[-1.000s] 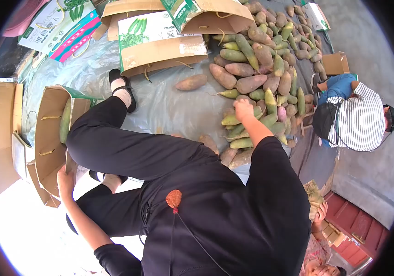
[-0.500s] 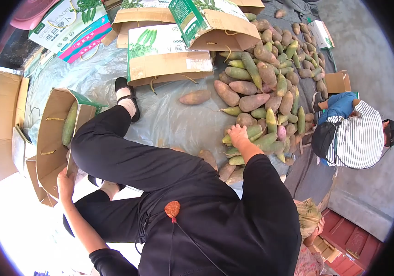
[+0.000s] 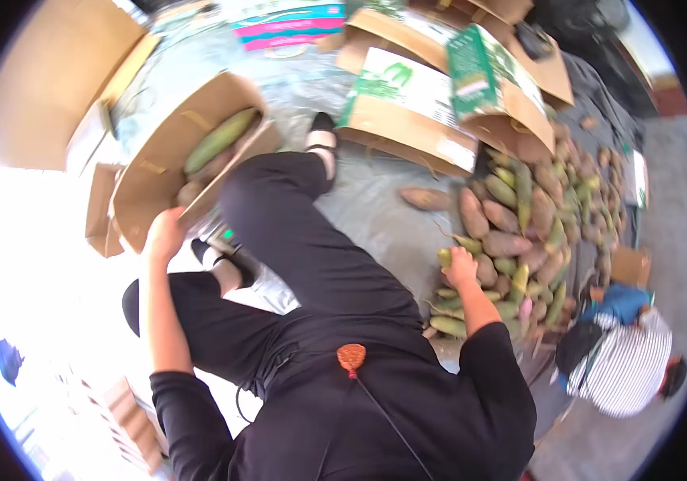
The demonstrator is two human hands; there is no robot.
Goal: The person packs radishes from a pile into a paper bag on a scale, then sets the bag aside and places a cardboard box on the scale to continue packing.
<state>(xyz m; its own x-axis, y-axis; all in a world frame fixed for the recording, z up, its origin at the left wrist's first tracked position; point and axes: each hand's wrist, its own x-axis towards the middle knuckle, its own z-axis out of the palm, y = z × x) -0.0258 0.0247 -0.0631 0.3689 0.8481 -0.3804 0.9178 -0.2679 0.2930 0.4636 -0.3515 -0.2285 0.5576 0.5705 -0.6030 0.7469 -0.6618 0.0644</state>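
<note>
My left hand grips the near rim of an open cardboard box on the left. Inside that box lie a long green radish and some brownish, soil-covered radishes. On the right, my right hand has its fingers curled around a green radish at the near left edge of a big heap of radishes. Part of the held radish is hidden by the fingers. A single brownish radish lies apart from the heap on the plastic sheet.
Open printed cartons stand ahead, beyond my foot. A pink and blue carton is farther off. To the right, a person in a striped shirt bends beside a small cardboard box. My bent legs lie between box and heap.
The view has swung left, so everything sits farther right. More of the left box's contents shows. My right hand has closed on a green radish at the heap; my left hand stays on the box rim.
</note>
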